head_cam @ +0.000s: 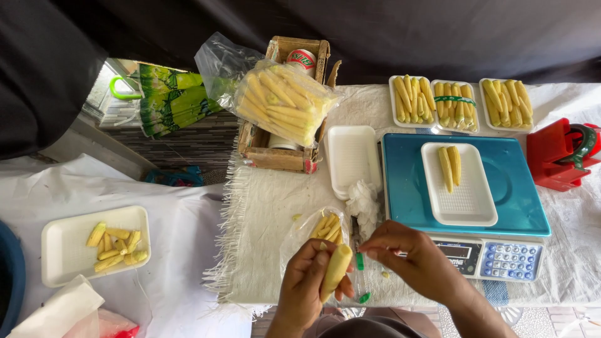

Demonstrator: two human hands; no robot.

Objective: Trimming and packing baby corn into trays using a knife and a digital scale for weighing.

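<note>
Head view looks straight down on a table [263, 206] draped in white cloth. The left hand [305, 285] is closed around a single pale yellow baby corn ear [336, 270], holding it upright-tilted near the table's near edge. The right hand [410, 256] sits just beside it, fingers pinched together close to the tip of that ear; whether they grip anything small I cannot tell. Between and below the hands lies a thin tool with a green handle [360, 263], partly hidden.

Just behind the left hand, a small clear bag of baby corn [322, 226] lies open on the cloth, with a crumpled white tissue [364, 203] beside it. To the right stands a weighing scale with a blue platform [407, 188] and a keypad front; on it rests a white foam tray [466, 200] holding two ears of baby corn [449, 166].

Behind the scale, three filled trays of baby corn [463, 103] stand in a row, the middle one banded in green. An empty white tray [349, 159] lies left of the scale. A wooden crate [275, 156] carries a large clear bag of baby corn [282, 100]. A red tape dispenser [560, 153] is at the far right. On the lower surface at left, another white tray [62, 244] holds cut corn pieces [116, 246]
</note>
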